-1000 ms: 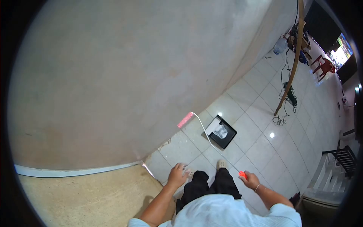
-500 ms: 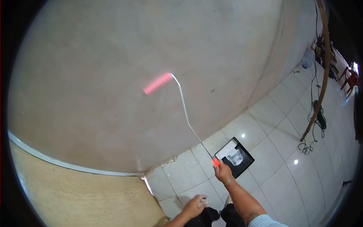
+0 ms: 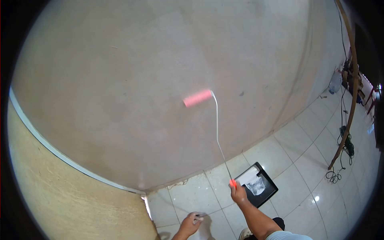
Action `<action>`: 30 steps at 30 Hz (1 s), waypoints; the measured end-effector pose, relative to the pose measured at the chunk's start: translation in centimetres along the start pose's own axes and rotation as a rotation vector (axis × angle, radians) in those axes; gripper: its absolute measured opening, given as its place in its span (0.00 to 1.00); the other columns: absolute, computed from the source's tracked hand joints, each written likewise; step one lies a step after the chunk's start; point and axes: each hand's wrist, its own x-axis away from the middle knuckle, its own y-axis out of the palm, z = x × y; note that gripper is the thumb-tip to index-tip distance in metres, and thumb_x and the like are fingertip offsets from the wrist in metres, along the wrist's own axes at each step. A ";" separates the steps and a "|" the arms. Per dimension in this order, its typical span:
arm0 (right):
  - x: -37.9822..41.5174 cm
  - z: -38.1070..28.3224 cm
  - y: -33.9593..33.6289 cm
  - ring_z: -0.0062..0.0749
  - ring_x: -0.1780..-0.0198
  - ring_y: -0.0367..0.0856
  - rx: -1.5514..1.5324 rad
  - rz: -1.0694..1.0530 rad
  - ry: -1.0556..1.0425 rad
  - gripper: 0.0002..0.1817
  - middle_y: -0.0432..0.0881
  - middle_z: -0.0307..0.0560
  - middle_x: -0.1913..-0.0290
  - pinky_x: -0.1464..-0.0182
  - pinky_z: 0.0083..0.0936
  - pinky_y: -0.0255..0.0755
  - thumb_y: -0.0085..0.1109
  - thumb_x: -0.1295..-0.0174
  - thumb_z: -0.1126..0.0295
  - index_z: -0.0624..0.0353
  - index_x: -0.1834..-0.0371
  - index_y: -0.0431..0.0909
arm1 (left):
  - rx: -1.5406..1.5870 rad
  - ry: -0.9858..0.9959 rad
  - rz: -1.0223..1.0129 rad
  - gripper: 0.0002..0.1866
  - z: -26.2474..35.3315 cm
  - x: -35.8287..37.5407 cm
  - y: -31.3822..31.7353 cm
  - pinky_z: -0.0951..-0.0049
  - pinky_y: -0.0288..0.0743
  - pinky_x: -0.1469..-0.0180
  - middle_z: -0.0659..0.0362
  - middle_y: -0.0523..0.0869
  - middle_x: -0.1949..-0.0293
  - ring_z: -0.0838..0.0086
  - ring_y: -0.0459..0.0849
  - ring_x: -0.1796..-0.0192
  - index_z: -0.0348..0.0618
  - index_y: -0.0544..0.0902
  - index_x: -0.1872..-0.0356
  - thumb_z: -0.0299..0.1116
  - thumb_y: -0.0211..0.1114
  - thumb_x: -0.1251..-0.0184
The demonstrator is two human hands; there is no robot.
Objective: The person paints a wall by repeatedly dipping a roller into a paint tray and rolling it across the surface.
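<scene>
My right hand (image 3: 239, 194) is wrapped round the orange grip of a paint roller (image 3: 197, 98). The long, bent wire frame of the roller reaches up to its pink sleeve, which lies against the wall (image 3: 132, 108) and is slightly blurred. Just beyond that hand, on the floor, sits a black paint tray (image 3: 273, 191) with white paint in it. Low in the view, my left hand (image 3: 189, 226) is closed, its fingers curled around something small and greyish-white. I cannot tell what that is.
White tiles (image 3: 298, 172) cover the floor. A yellowish surface (image 3: 76, 200) with a pale edging strip (image 3: 60, 154) borders the wall at left. At right, a long wooden pole (image 3: 353, 92) leans near a tangled dark cable (image 3: 347, 144). A clear plastic bottle (image 3: 335, 83) stands farther back.
The roller sleeve has moved right and a little down across the wall. My left hand has shifted left and lower, and the whole view has turned slightly.
</scene>
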 end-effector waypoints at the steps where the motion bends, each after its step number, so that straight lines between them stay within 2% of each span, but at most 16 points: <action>1: 1.6 0.7 0.0 0.66 0.58 0.80 0.004 -0.046 0.017 0.21 0.82 0.65 0.63 0.58 0.51 0.75 0.47 0.32 0.53 0.60 0.49 0.72 | -0.009 -0.031 0.058 0.17 -0.8 -0.5 -0.9 0.68 0.78 0.54 0.48 0.84 0.56 0.63 0.86 0.58 0.37 0.78 0.52 0.38 0.66 0.36; 3: 0.2 -1.1 0.7 0.67 0.55 0.79 -0.053 -0.022 0.020 0.21 0.82 0.67 0.60 0.56 0.52 0.74 0.47 0.31 0.53 0.59 0.47 0.73 | 0.003 0.007 0.134 0.17 -4.2 -1.6 -1.2 0.69 0.78 0.54 0.49 0.84 0.57 0.64 0.86 0.59 0.37 0.79 0.52 0.38 0.66 0.36; 5: -5.1 -8.5 0.0 0.63 0.49 0.78 -0.128 0.010 -0.012 0.23 0.82 0.67 0.55 0.49 0.46 0.73 0.50 0.33 0.55 0.56 0.42 0.72 | 0.007 0.028 0.191 0.18 -6.8 -2.1 -1.1 0.69 0.78 0.55 0.49 0.85 0.58 0.65 0.86 0.60 0.36 0.79 0.52 0.38 0.66 0.36; 7: -9.7 -17.0 -2.9 0.66 0.50 0.77 -0.281 0.021 -0.139 0.25 0.81 0.68 0.55 0.51 0.45 0.73 0.48 0.32 0.53 0.59 0.40 0.71 | 0.036 -0.018 0.282 0.15 -7.7 -3.2 -0.6 0.72 0.77 0.55 0.55 0.86 0.61 0.73 0.84 0.61 0.36 0.78 0.52 0.33 0.65 0.35; 9: -12.1 -21.4 -5.1 0.65 0.50 0.77 -0.265 -0.004 -0.168 0.25 0.81 0.68 0.55 0.51 0.46 0.72 0.48 0.32 0.52 0.59 0.40 0.71 | 0.019 0.007 0.313 0.17 -8.5 -3.7 0.4 0.70 0.77 0.55 0.51 0.86 0.61 0.68 0.86 0.61 0.37 0.78 0.52 0.37 0.66 0.36; 12: -10.6 -9.6 3.3 0.66 0.50 0.77 -0.218 0.101 -0.150 0.26 0.81 0.67 0.54 0.50 0.48 0.72 0.48 0.32 0.51 0.59 0.40 0.71 | 0.051 0.096 0.295 0.17 -10.0 -4.3 1.4 0.70 0.78 0.54 0.52 0.86 0.60 0.68 0.86 0.60 0.37 0.78 0.52 0.36 0.66 0.36; 14: -4.2 2.7 7.8 0.62 0.45 0.76 -0.037 -0.013 0.015 0.24 0.79 0.65 0.49 0.47 0.46 0.72 0.45 0.30 0.52 0.57 0.39 0.72 | 0.005 0.081 0.302 0.17 -10.9 -2.9 1.9 0.69 0.78 0.53 0.51 0.86 0.60 0.67 0.86 0.59 0.36 0.77 0.51 0.36 0.66 0.36; 15: -0.3 6.7 8.5 0.61 0.42 0.75 -0.124 -0.063 0.040 0.24 0.78 0.64 0.46 0.43 0.45 0.70 0.45 0.30 0.53 0.56 0.38 0.71 | -0.047 0.063 0.305 0.17 -11.4 -2.6 1.8 0.69 0.78 0.53 0.51 0.86 0.59 0.66 0.86 0.59 0.36 0.77 0.51 0.35 0.66 0.36; 16: 2.5 6.6 7.3 0.61 0.41 0.75 -0.089 -0.121 0.129 0.24 0.78 0.65 0.46 0.41 0.44 0.70 0.46 0.30 0.53 0.56 0.38 0.72 | -0.053 0.068 0.299 0.17 -12.1 -1.1 1.9 0.69 0.78 0.53 0.51 0.86 0.59 0.66 0.86 0.59 0.36 0.77 0.51 0.35 0.66 0.36; 19: -1.6 -0.7 5.4 0.62 0.45 0.77 -0.115 -0.015 0.057 0.24 0.80 0.65 0.49 0.44 0.44 0.71 0.46 0.30 0.54 0.57 0.38 0.72 | 0.131 -0.048 0.301 0.18 -12.6 0.8 2.5 0.69 0.76 0.50 0.50 0.83 0.55 0.67 0.82 0.54 0.41 0.76 0.46 0.35 0.64 0.34; 22: -10.3 -15.5 -1.1 0.66 0.52 0.77 -0.205 0.119 -0.251 0.26 0.81 0.68 0.56 0.51 0.49 0.72 0.47 0.31 0.53 0.63 0.42 0.71 | 0.146 -0.088 0.364 0.19 -13.3 0.8 3.5 0.71 0.75 0.51 0.52 0.84 0.58 0.69 0.81 0.55 0.39 0.76 0.46 0.37 0.64 0.33; 24: -12.9 -19.9 -3.0 0.66 0.51 0.77 -0.216 -0.003 -0.166 0.25 0.81 0.68 0.56 0.51 0.48 0.72 0.47 0.31 0.53 0.62 0.42 0.70 | 0.148 -0.052 0.363 0.19 -12.2 -0.4 4.0 0.71 0.75 0.51 0.52 0.84 0.57 0.68 0.81 0.54 0.39 0.76 0.45 0.37 0.64 0.33; 26: -12.6 -12.8 2.1 0.66 0.51 0.77 -0.174 0.082 -0.212 0.25 0.81 0.67 0.55 0.51 0.49 0.72 0.48 0.32 0.51 0.61 0.42 0.71 | 0.168 0.024 0.369 0.19 -12.5 -1.8 4.6 0.70 0.75 0.51 0.53 0.84 0.56 0.68 0.81 0.53 0.39 0.76 0.45 0.37 0.64 0.32; 28: -6.9 -3.1 5.6 0.65 0.47 0.77 -0.090 0.026 -0.062 0.26 0.80 0.67 0.51 0.47 0.49 0.72 0.49 0.32 0.50 0.55 0.39 0.70 | 0.239 0.043 0.320 0.18 -12.7 -3.2 5.9 0.69 0.75 0.51 0.54 0.84 0.57 0.68 0.81 0.53 0.39 0.76 0.45 0.36 0.64 0.32; 29: -3.8 4.6 8.6 0.62 0.45 0.77 -0.005 -0.039 0.007 0.25 0.80 0.65 0.49 0.45 0.49 0.72 0.49 0.32 0.51 0.53 0.37 0.70 | 0.300 0.042 0.262 0.18 -12.3 -3.5 6.5 0.69 0.75 0.51 0.54 0.84 0.57 0.69 0.80 0.53 0.39 0.76 0.45 0.36 0.64 0.32; 30: 0.6 5.3 7.6 0.63 0.45 0.76 -0.074 -0.080 0.022 0.24 0.80 0.64 0.50 0.45 0.47 0.72 0.48 0.31 0.53 0.57 0.40 0.72 | 0.296 0.041 0.269 0.18 -11.6 -3.5 6.8 0.69 0.75 0.51 0.54 0.84 0.57 0.69 0.80 0.53 0.39 0.76 0.45 0.36 0.64 0.32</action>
